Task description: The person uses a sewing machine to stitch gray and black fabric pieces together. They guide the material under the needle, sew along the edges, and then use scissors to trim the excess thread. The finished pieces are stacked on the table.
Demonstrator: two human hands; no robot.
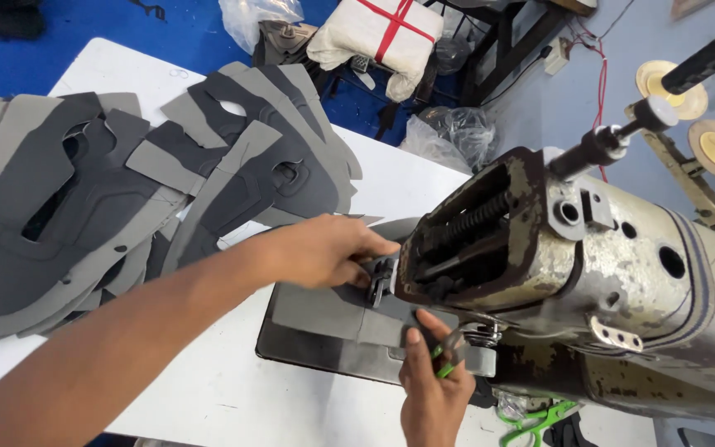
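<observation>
A worn, cream-coloured sewing machine point(589, 273) stands at the right on a white table point(208, 389). A grey fabric piece point(324, 310) lies flat on the machine's dark bed under the presser foot point(381, 280). My left hand point(324, 248) reaches in from the left, its fingers pinched at the presser foot and the fabric's far edge. My right hand point(432, 385) comes up from below, thumb pressing the fabric's near edge, with a small green-handled snipper point(447, 358) held in its fingers.
Several grey cut fabric pieces point(126, 190) lie stacked on the table's left. Green-handled scissors point(535, 422) lie at the bottom right. Thread spool pins point(688, 79) rise behind the machine. Plastic bags point(448, 132) and a white tied bundle point(378, 33) sit on the floor beyond.
</observation>
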